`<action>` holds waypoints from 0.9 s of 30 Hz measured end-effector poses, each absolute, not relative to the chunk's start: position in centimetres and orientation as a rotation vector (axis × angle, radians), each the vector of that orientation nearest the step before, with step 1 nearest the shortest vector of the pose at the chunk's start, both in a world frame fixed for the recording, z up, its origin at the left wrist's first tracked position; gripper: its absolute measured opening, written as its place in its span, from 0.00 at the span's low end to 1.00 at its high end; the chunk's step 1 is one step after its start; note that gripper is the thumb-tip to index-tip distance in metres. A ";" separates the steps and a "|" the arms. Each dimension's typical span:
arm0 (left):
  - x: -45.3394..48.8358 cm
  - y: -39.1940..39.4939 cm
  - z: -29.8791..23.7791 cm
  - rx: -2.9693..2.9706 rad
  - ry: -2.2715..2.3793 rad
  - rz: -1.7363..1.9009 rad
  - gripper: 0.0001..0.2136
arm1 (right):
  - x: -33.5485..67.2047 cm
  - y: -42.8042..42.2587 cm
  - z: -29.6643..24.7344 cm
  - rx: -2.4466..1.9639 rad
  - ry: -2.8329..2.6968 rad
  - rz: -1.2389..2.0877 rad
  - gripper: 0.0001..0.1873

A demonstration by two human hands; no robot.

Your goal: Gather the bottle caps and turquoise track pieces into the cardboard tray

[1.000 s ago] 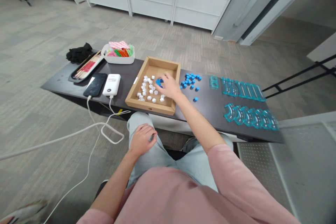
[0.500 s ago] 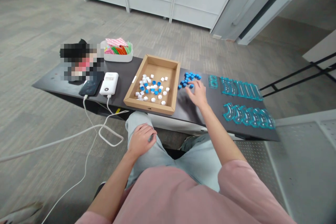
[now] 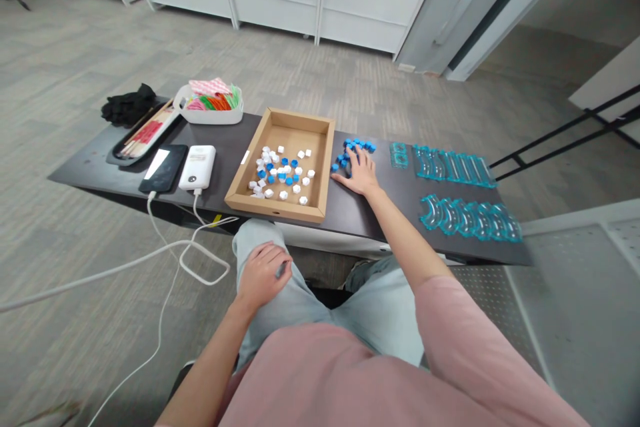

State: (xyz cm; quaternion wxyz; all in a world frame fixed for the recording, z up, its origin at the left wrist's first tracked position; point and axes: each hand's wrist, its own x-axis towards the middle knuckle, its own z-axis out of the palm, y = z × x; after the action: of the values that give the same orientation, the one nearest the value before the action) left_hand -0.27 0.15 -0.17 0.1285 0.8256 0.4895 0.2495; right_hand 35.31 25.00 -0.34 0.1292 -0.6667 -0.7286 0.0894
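My right hand [image 3: 361, 175] lies over a cluster of small blue blocks [image 3: 369, 146] on the dark table, fingers spread and palm down. Some of the blocks are hidden under the fingers. Left of it stands a shallow cardboard box [image 3: 277, 212], holding several white blocks [image 3: 283, 195] and blue blocks [image 3: 295, 163] scattered mostly in its nearer half. My left hand [image 3: 264, 271] rests on my left thigh, fingers stretched out and holding nothing.
Teal clear plastic pieces lie in a far row [image 3: 453, 167] and a near row [image 3: 470, 218] at the right, beside smaller square pieces [image 3: 399, 155]. Leftward are a white power bank [image 3: 198, 168], a phone [image 3: 163, 170], a dark tray [image 3: 120, 159] and a white basket [image 3: 215, 117]. Cables [image 3: 135, 272] hang in front.
My right hand has moved left and spread out flatter over the blue blocks. My left hand stays on the thigh. The view has shifted slightly.
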 end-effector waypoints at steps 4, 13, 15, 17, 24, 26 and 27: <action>-0.3 0.1 -0.4 2.407 1.424 0.740 0.15 | 34.0 26.1 0.5 -1.912 -2.201 0.271 0.45; -0.4 0.0 -0.4 2.403 1.428 0.751 0.15 | 33.6 22.2 1.1 -1.877 -2.227 0.188 0.27; -0.4 0.0 -0.5 2.402 1.431 0.743 0.14 | 33.5 21.0 1.3 -1.879 -2.227 0.182 0.26; -0.4 0.0 -0.5 2.404 1.432 0.737 0.14 | 33.6 20.0 1.4 -1.865 -2.228 0.198 0.27; -0.5 0.0 -0.9 2.424 1.416 0.757 0.14 | 34.3 18.3 1.5 -1.878 -2.212 0.193 0.27; -0.5 0.1 -1.0 2.426 1.414 0.759 0.13 | 34.2 18.5 1.6 -1.888 -2.241 0.160 0.25; -0.5 0.1 -1.0 2.427 1.414 0.756 0.13 | 34.2 18.6 1.7 -1.897 -2.253 0.144 0.25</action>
State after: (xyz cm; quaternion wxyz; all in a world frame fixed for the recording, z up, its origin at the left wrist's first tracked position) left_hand -0.46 0.06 -0.99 0.1162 0.8287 0.4828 0.2580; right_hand 34.17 18.63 1.67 0.0961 -0.6404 -0.7604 0.0487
